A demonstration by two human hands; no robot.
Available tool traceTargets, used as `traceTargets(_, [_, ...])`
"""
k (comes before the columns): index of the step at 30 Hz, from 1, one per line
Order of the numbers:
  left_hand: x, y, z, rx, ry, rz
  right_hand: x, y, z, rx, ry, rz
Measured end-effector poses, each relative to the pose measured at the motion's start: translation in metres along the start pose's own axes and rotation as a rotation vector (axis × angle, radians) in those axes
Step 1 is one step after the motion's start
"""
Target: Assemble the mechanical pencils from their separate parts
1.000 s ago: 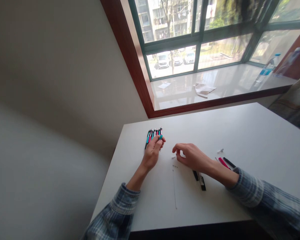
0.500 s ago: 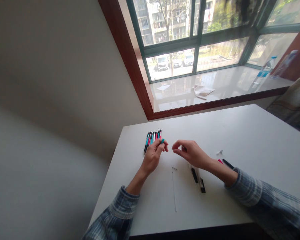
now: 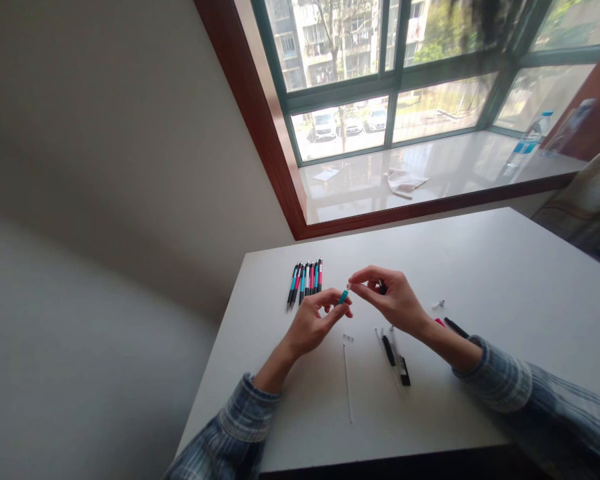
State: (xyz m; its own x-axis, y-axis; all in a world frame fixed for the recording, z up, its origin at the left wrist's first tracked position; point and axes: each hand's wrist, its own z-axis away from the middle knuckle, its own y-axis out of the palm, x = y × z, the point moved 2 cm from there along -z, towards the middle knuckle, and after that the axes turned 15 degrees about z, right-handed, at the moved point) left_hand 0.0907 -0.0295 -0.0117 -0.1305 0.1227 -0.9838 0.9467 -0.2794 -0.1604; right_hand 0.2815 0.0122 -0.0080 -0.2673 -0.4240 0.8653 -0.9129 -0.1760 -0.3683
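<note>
My left hand [image 3: 310, 323] pinches a short teal pen barrel [image 3: 343, 297] between thumb and fingers, tilted with its end toward my right hand. At that end, the thumb and index finger of my right hand [image 3: 399, 303] close on a tiny pale part, too small to name. A small black piece [image 3: 382, 287] is tucked against the same hand's curled fingers. Below the hands lie a thin white refill [image 3: 347, 387] and a small clear part [image 3: 348, 337]. Black pen parts [image 3: 389, 350] lie with thin refills below my right hand.
Several assembled pens [image 3: 306, 277] in teal, pink, white and black lie in a row behind my left hand. Beside my right forearm are a small white part [image 3: 439, 305], a pink piece [image 3: 439, 323] and a black one [image 3: 456, 327]. A water bottle [image 3: 529, 143] stands on the windowsill.
My hands have come together. The left moved slightly right with the teal barrel, and the right hand's fingertips now meet the barrel's end with a tiny pale part.
</note>
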Motion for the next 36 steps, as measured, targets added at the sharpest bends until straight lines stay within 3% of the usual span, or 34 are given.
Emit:
traceTargets(10, [0.000,-0.002,-0.002,0.014,0.008,0.005,-0.002,0.002,0.001,0.078,-0.170,0.140])
traceTargets(15, [0.002,-0.005,-0.003,-0.038,0.019,0.089,0.007,-0.005,0.000,0.048,-0.239,0.219])
traceTargets(17, [0.002,-0.007,-0.004,-0.066,0.027,0.116,0.013,-0.005,0.002,0.219,-0.289,0.265])
traceTargets(20, [0.002,-0.011,-0.005,-0.099,0.022,0.094,0.021,0.002,0.011,0.595,-0.423,0.370])
traceTargets(22, [0.003,-0.014,-0.006,-0.110,0.007,0.063,0.023,0.008,0.019,0.709,-0.508,0.454])
traceTargets(36, [-0.006,-0.016,-0.006,-0.081,0.003,-0.161,0.028,0.031,0.041,0.689,-0.700,0.717])
